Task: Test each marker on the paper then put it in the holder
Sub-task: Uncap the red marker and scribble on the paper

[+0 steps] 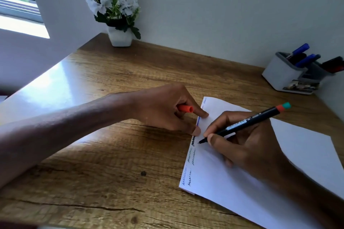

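Centre right of the frame: right hand (251, 150), gripping a black marker (242, 123) in a writing hold, thumb and forefinger pinched close to the tip. Tip down at the left edge of the paper (214, 182), beside a dark scribble; touching the sheet or just above it, cannot tell. Long axis running from the tip at centre up toward the upper right, orange-and-teal tail end aimed roughly at the holder (277, 74).

Just left of that: left hand (160, 106), curled round an orange cap (185, 108), with two fingertips pressing the paper's left edge down. Open end of the cap facing right, toward the marker.

Down the same left edge, toward lower centre: a column of test squiggles (191, 156), black and blue.

Holder at the upper right, by the wall, well apart from both hands, already carrying blue markers (301, 49) and some dark ones. Up and to the right of the writing hand. Nearer hand: the right. Left hand farther off, across the sheet.

Probably mid-test. After the scribble, likely cap onto tip, then a carry up and right along the marker's own line, with little turning needed.

Upper centre, on the wooden desk (111, 154): a white flower pot (120, 39).
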